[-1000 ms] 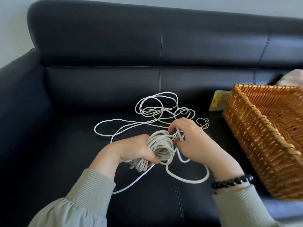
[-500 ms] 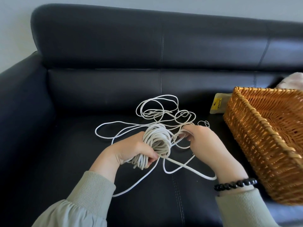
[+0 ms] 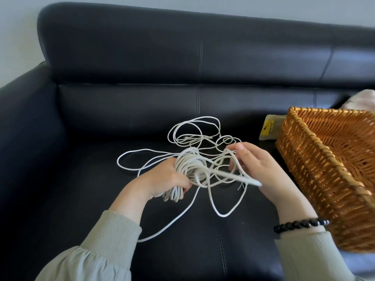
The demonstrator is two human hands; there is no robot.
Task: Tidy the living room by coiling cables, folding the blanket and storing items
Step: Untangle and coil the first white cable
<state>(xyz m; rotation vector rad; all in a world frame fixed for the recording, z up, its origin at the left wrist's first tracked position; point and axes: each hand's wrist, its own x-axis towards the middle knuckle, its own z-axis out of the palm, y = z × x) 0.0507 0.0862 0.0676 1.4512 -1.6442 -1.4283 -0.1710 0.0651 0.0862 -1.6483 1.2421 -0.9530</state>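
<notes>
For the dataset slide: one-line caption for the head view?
Left hand grips a coiled bundle of white cable, right hand holds a loose strand, on a black sofa beside a wicker basket.

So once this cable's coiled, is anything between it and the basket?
Nothing visible. The left hand grips the coiled cable, the right hand holds a strand, and only bare sofa lies between them and the basket. The packet sits by the basket's far corner, off that path.

Grey-green sleeves [image 3: 91, 260] (ribbed cuffs [image 3: 118, 230]); black, apparently beaded, bracelet [image 3: 300, 225].
</notes>
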